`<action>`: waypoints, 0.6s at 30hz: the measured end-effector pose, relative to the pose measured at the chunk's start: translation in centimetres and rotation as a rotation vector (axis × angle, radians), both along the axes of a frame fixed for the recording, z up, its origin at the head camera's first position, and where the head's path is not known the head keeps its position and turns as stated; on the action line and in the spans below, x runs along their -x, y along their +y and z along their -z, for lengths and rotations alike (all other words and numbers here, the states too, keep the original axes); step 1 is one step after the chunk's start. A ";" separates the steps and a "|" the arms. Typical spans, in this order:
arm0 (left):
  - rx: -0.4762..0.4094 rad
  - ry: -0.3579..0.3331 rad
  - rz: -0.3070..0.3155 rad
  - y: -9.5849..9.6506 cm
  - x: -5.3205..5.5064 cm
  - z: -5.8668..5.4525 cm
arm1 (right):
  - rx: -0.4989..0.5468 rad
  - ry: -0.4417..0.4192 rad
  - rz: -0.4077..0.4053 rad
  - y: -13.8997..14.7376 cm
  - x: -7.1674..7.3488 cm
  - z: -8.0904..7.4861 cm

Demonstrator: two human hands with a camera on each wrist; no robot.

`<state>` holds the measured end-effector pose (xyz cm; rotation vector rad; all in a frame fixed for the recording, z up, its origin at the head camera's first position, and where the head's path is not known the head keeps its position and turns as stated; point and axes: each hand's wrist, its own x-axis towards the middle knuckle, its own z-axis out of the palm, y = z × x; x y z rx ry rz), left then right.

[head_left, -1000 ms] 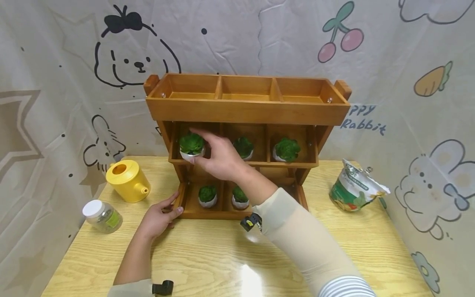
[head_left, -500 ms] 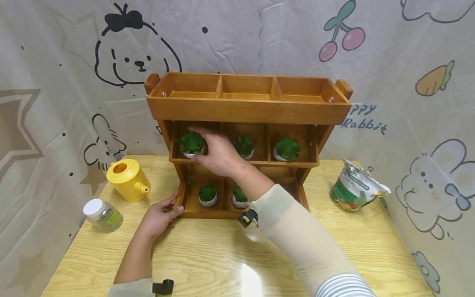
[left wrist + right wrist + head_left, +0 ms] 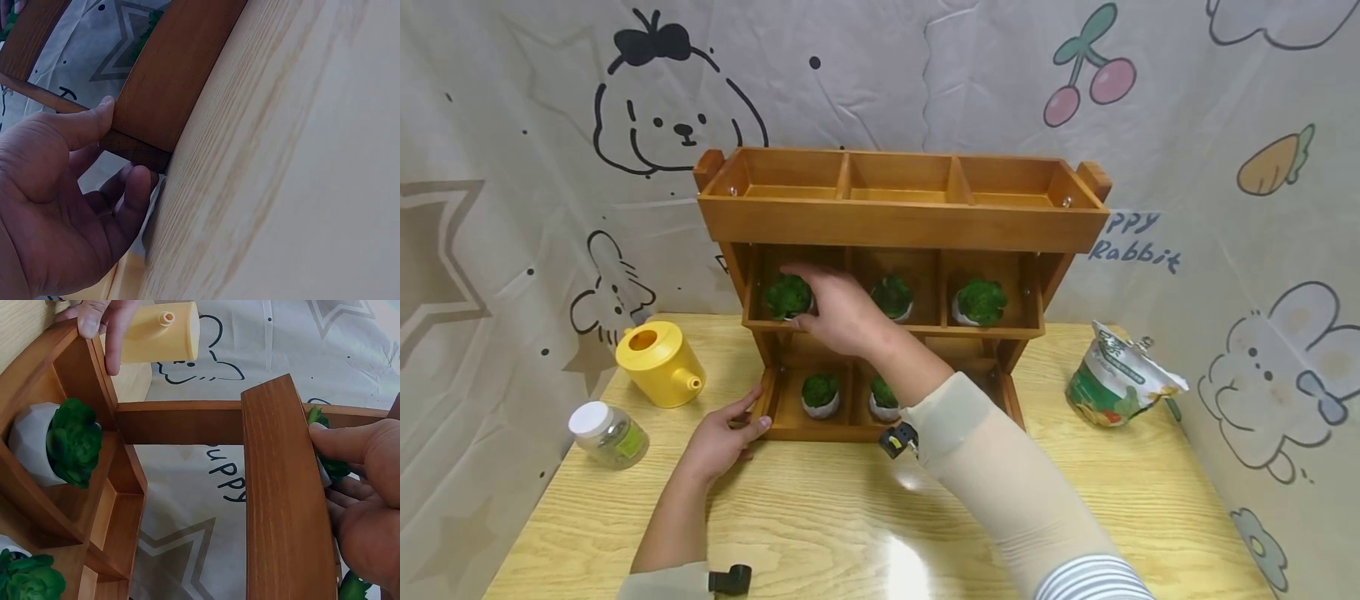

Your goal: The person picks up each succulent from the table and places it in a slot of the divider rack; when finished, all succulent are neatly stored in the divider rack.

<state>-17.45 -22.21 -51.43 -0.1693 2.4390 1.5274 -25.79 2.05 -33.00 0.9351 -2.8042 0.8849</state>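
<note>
A three-tier wooden plant stand point(image 3: 898, 227) fills the middle of the head view. My right hand point(image 3: 848, 317) holds a small potted succulent point(image 3: 787, 297) between thumb and fingers, inside the left compartment of the middle tier. Most of its white pot is hidden behind the tier's front board. In the right wrist view that board point(image 3: 284, 487) partly covers the succulent point(image 3: 335, 467). Down at the lower left corner of the stand, my left hand point(image 3: 718, 442) grips the bottom tier, thumb against the corner point(image 3: 140, 147) in the left wrist view.
Two more succulents point(image 3: 981, 301) sit in the middle tier. Others, such as one in the bottom left compartment point(image 3: 820, 395), stand below. To the left are a yellow watering can point(image 3: 658, 362) and a white-lidded jar point(image 3: 610, 435). A clipped bag point(image 3: 1116, 379) stands at the right.
The right hand has moved the succulent slightly down and back into the compartment, so less of the pot shows above the front board. My left hand keeps its place on the corner.
</note>
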 end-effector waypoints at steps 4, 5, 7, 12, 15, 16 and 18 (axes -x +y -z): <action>0.002 -0.003 -0.001 0.0 0.0 0.0 | 0.011 0.006 0.004 0.2 -0.2 0.2; 0.001 -0.002 0.001 0.0 0.0 0.0 | 0.013 0.006 0.006 0.3 -0.3 0.2; -0.001 0.000 0.005 0.0 0.0 0.0 | 0.019 0.005 0.007 0.4 -0.4 0.2; -0.012 -0.003 0.006 0.0 -0.1 -0.1 | 0.047 0.011 0.010 0.8 -0.8 0.3; 0.000 -0.010 0.002 0.1 -0.2 -0.2 | 0.061 0.018 0.011 1.1 -1.0 0.2; 0.004 -0.011 0.003 0.1 -0.2 -0.2 | 0.062 0.019 0.012 1.2 -1.1 0.2; 0.009 -0.014 0.002 0.2 -0.1 -0.1 | 0.062 0.023 0.016 1.4 -1.2 0.2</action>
